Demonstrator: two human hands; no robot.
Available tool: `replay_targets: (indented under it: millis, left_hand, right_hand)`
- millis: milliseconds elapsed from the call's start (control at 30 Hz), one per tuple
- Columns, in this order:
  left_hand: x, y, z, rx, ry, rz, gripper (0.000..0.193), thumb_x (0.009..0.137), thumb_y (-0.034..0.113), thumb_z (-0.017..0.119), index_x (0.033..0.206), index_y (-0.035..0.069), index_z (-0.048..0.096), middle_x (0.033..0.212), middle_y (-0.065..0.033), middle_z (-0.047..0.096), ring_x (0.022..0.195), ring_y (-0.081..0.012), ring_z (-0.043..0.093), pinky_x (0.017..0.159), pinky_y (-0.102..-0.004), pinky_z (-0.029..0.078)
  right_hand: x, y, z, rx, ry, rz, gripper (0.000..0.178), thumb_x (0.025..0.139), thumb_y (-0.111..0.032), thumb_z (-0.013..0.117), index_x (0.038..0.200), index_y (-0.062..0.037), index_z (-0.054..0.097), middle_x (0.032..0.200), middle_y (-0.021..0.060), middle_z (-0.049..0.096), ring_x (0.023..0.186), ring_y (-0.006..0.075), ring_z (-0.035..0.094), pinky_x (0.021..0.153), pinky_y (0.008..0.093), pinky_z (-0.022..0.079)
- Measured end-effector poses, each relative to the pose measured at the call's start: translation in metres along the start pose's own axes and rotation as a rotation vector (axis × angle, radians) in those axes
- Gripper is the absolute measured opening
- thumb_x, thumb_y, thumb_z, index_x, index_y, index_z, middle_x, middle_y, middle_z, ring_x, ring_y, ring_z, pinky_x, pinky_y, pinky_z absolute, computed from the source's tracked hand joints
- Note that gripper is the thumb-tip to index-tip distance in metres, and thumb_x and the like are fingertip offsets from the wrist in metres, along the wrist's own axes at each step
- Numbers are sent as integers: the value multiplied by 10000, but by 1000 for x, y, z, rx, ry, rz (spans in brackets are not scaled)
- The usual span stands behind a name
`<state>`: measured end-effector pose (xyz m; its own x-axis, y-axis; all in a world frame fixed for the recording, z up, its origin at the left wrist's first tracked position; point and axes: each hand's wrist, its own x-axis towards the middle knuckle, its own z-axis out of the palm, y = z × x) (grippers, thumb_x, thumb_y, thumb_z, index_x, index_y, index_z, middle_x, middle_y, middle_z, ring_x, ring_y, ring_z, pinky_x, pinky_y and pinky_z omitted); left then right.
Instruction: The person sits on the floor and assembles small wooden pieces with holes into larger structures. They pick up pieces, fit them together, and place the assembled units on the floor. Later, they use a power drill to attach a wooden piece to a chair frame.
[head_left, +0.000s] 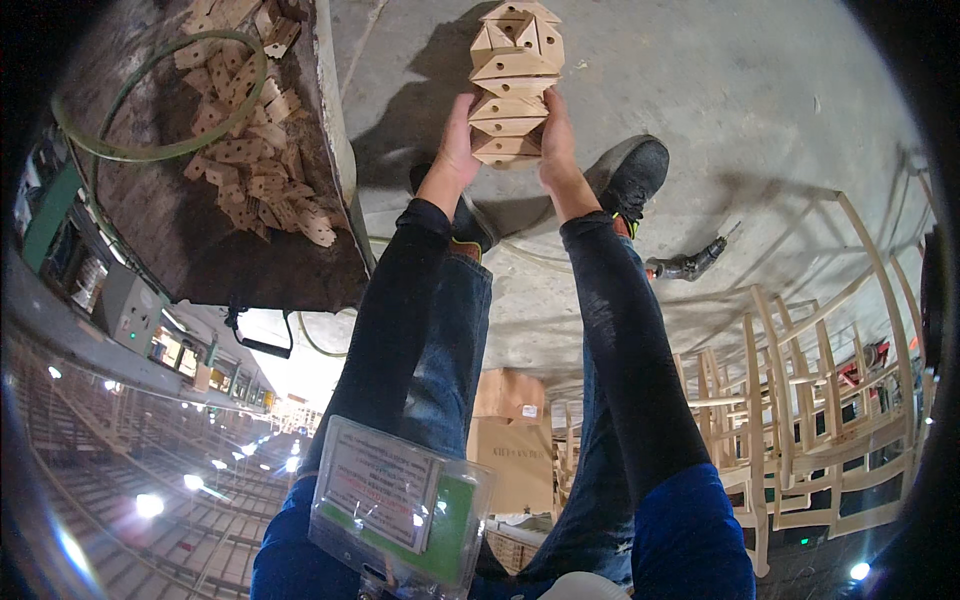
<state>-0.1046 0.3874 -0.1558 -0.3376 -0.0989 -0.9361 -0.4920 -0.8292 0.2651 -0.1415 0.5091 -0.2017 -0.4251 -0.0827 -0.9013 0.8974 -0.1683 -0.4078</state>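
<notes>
Pressing in from both sides, the left hand point(455, 150) and right hand point(556, 145) clamp a stack of wooden corner blocks point(512, 85) held out over the concrete floor point(720, 90). I judge steady, even pressure and a level stack matter, since the upper 2 or 3 blocks sit above the fingers; more blocks lie on the workbench point(200, 250).

Bare floor point(700, 80) right of hands; worktable point(200, 240) close left.

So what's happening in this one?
A person holds a stack of small triangular wooden blocks between the left hand and right hand, out over a concrete floor. A worktable to the left carries a loose pile of similar blocks. A power drill lies on the floor beside unfinished wooden chair frames.
</notes>
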Motion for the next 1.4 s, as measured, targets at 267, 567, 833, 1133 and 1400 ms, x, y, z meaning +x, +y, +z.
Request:
replay_targets:
  millis: [267,567,833,1133,1400]
  left_hand:
    - [-18,-27,-8,-55,73,-33,429,932,422,474,1186,92,577,1143,-71,631,1055,-218,598,907,-360,470]
    - [-29,-20,-6,-37,51,-46,433,925,428,481,1198,104,571,1147,-69,627,1048,-215,601,898,-353,473]
    - [-37,-30,-17,-11,70,-39,471,951,454,421,1233,101,556,1183,-85,618,1063,-233,606,909,-398,486]
    - [-201,-16,50,-157,-4,-97,486,975,465,448,1327,134,502,1269,-38,573,1127,-180,576,937,-345,474]
    - [-379,130,160,-196,-103,61,466,986,435,434,1370,173,464,1322,-33,539,1196,-210,534,969,-368,454]
  right_hand:
    - [-40,-7,-7,84,-24,82,508,974,-296,401,1399,-18,417,1343,130,514,1224,232,492,1037,327,355]
    - [-42,1,-8,60,-36,70,540,972,-355,420,1409,-38,416,1372,142,491,1255,238,471,1050,334,345]
    - [-64,-19,8,135,-82,194,505,961,-425,441,1315,-71,504,1223,103,593,1071,221,607,917,349,472]
    - [-189,-44,-46,59,-2,251,493,984,-345,443,1391,-68,454,1358,85,497,1237,202,473,1045,325,359]
    - [-374,-276,73,77,-101,190,498,987,-385,445,1352,-48,484,1330,98,522,1202,208,512,1011,347,401]
